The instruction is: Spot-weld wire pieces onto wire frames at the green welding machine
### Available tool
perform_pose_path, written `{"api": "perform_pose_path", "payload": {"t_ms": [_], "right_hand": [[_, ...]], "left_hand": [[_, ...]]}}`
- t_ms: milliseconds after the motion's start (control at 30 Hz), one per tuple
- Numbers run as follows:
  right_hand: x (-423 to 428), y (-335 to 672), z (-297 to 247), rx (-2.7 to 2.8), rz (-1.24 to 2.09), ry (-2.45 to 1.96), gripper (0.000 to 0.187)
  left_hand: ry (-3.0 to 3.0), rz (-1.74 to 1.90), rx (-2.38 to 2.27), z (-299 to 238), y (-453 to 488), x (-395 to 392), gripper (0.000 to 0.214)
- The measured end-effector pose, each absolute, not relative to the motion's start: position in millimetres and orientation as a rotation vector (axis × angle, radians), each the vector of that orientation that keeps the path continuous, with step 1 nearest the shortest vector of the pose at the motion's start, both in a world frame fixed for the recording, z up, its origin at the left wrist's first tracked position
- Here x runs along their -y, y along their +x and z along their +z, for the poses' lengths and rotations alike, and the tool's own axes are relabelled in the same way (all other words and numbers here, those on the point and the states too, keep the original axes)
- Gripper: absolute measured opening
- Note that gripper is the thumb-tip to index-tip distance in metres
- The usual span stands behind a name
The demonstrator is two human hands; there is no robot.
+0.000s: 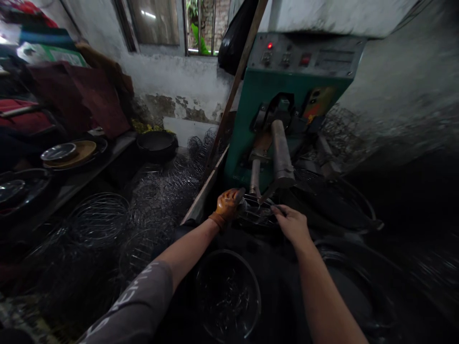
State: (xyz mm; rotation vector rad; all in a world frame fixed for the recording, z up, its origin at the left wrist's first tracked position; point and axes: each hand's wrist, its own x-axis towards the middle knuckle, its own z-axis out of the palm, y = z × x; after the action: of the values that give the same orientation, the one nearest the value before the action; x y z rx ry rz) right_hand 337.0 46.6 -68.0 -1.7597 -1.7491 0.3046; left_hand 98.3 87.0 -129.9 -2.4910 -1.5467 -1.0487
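Both my hands are on a round wire rack (255, 213) sitting under the metal arms (281, 155) of a green machine (287, 95). My left hand (228, 204), in an orange glove, is closed on the rack's left edge. My right hand (292, 222), bare, grips its right edge. A dark bowl (228, 294) with wire bits lies below my arms. Wire baskets (98, 210) are piled at left.

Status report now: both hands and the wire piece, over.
Left hand, gloved, grips wire grid. Right hand, bare, on its edge. Machine arm just above.
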Motion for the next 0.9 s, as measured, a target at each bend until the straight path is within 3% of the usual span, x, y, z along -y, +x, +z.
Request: {"api": "perform_pose_path", "payload": {"t_ms": [433, 900], "right_hand": [[-41.4, 335.6, -67.5, 1.659, 0.346, -1.616, 0.05], [-45.2, 340.4, -70.0, 1.66, 0.36, -1.554, 0.044]], "left_hand": [[-2.518, -1.08, 1.547, -130.4, 94.1, -84.9, 0.057], [-2.55, -1.082, 1.524, -127.8, 95.2, -87.6, 0.06]]}}
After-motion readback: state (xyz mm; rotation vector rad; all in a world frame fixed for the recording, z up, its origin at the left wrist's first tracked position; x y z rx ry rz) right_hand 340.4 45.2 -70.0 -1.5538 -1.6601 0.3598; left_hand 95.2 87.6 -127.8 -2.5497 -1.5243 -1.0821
